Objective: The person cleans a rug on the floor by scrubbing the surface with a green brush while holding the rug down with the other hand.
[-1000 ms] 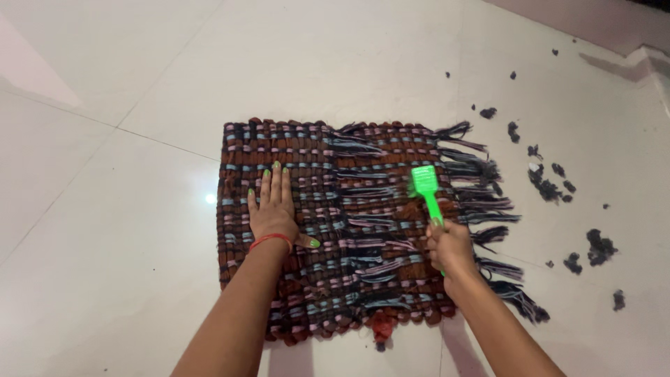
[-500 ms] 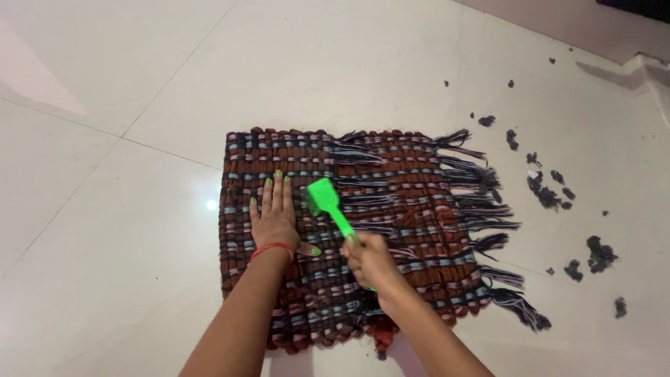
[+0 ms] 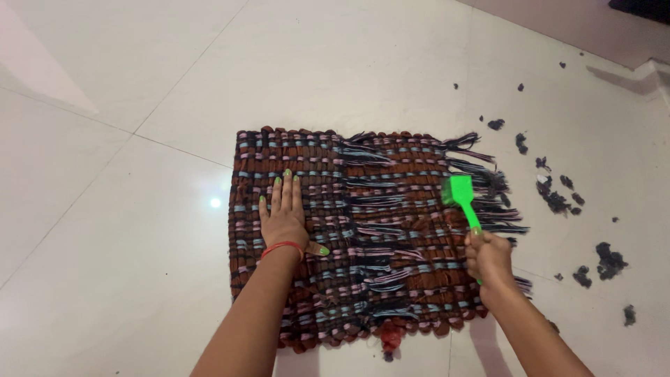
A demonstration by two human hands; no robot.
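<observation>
Head | left hand (image 3: pixel 285 222) flat, open on mat (image 3: pixel 391 286) | right hand (image 3: pixel 488 257) grip closed on green brush (image 3: pixel 463 198)

The rectangular brown, blue and pink woven cloth mat (image 3: pixel 363 230) looks coarse and matt, its loose dark yarn fringe (image 3: pixel 481 188) shaggy. The bright green brush (image 3: pixel 464 202) is smooth, slightly glossy plastic. Beneath lies a white tiled floor (image 3: pixel 125 265), polished and glossy enough to mirror a light. Dark fluffy fibre clumps (image 3: pixel 558 199) look soft and dull
</observation>
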